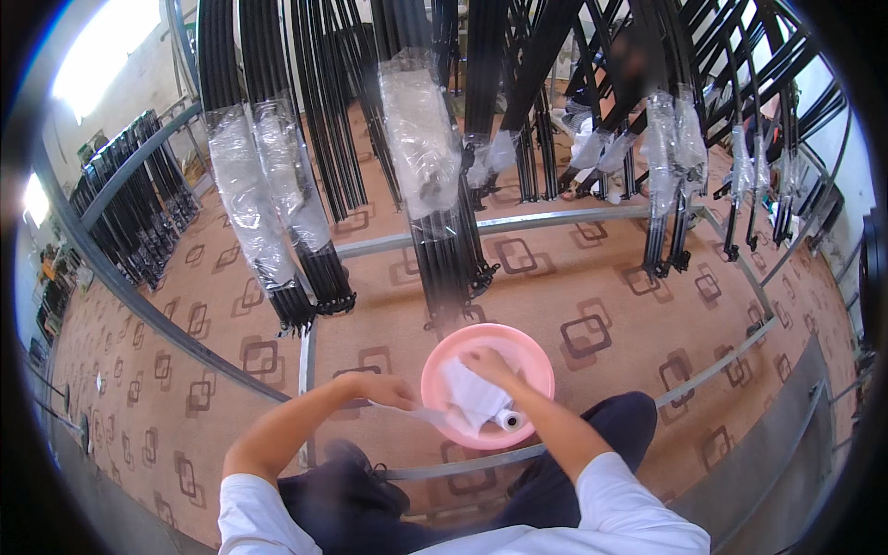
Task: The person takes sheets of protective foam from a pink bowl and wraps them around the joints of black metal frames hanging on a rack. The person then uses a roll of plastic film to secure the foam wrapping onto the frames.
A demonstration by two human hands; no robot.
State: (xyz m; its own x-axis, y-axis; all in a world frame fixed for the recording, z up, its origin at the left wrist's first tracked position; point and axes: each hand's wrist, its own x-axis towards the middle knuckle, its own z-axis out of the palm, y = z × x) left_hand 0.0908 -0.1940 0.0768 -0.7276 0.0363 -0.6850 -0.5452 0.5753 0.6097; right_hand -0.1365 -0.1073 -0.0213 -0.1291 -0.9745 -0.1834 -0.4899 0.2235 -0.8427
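A round pink basin (546, 372) stands on the floor in front of me, between my knees. Inside it lie white sheets (479, 396) and a small white roll (508, 420) with a dark core opening. My left hand (393, 393) is at the basin's left side, its fingers closed on a thin whitish strip (421, 413) that slants over the rim. Over the basin, my right hand (486, 364) has its fingers curled together at the upper end of the white sheets. What those fingers pinch, if anything, is too small and blurred to make out.
Bundles of black rods (444, 254) hang ahead, several wrapped in clear plastic (421, 139). A grey metal frame (546, 220) surrounds the basin area on the patterned carpet (583, 324). More black rods (139, 199) stand at the left. Beyond the rods a person (634, 65) is partly visible.
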